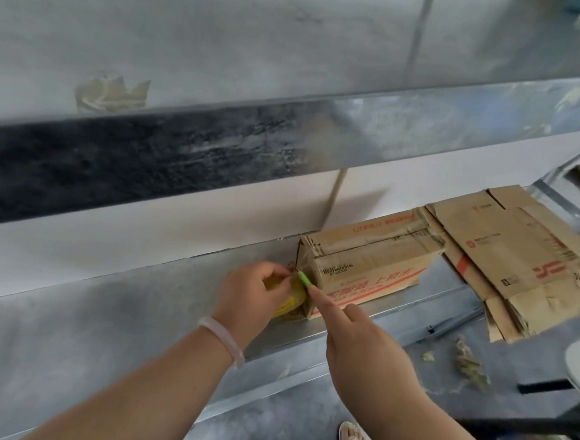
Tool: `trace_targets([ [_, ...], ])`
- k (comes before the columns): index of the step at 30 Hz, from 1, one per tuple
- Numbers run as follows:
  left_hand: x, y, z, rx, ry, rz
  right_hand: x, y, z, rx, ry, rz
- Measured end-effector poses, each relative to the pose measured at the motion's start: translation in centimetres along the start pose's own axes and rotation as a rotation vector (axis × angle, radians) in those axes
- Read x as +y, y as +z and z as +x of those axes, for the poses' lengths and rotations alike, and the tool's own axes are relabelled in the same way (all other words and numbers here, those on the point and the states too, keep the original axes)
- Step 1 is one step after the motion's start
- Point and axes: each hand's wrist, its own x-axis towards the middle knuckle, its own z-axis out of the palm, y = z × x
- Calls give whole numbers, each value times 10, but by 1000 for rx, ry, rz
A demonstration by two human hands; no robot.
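A brown cardboard box (371, 260) with red print and a barcode lies on a metal shelf (159, 300) against the white wall. My left hand (254, 294), with a pale bangle on its wrist, grips a yellow object (289, 302) pressed to the box's left end. My right hand (362, 341) reaches in from the right, index finger stretched toward the box's front corner. A small green piece (304, 280) sits at the box corner just beyond that fingertip; whether the finger holds it is unclear.
Flattened cardboard boxes (515, 259) lie stacked on the shelf to the right. A metal shelf beam (287, 140) runs overhead. Dried plant scraps (470, 364) lie on the floor lower right, beside a dark bar (544, 387). A sandalled foot (352, 437) shows below.
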Motion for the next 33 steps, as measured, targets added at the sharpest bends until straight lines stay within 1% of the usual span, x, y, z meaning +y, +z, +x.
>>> trace_targets([
  [3, 0, 0, 3, 11, -5, -3, -6, 3, 6, -37, 20, -48],
  [8, 0, -3, 8, 84, 56, 32, -10, 3, 11, -57, 42, -75],
  [13, 3, -2, 8, 63, 120, 82, -10, 2, 11, -70, 44, -79],
  [17, 3, -3, 8, 80, 89, 71, -9, 2, 12, -85, 46, -84],
  [20, 5, -2, 5, 72, 101, 82, -10, 2, 12, -90, 29, -76],
  [24, -1, -10, 10, 177, 17, 69, -3, 0, 12, -119, 39, -81],
  [26, -5, -16, 11, 165, 28, 105, 1, 0, 12, -130, 40, -70],
  [29, -7, -15, 4, 83, 125, 182, 5, 2, 16, -71, -41, -13],
  [31, -10, -15, 1, 88, 176, 236, 8, 3, 18, 2, -134, 26],
  [33, -16, -20, 2, 133, 221, 299, 15, 4, 14, 113, -252, 67],
])
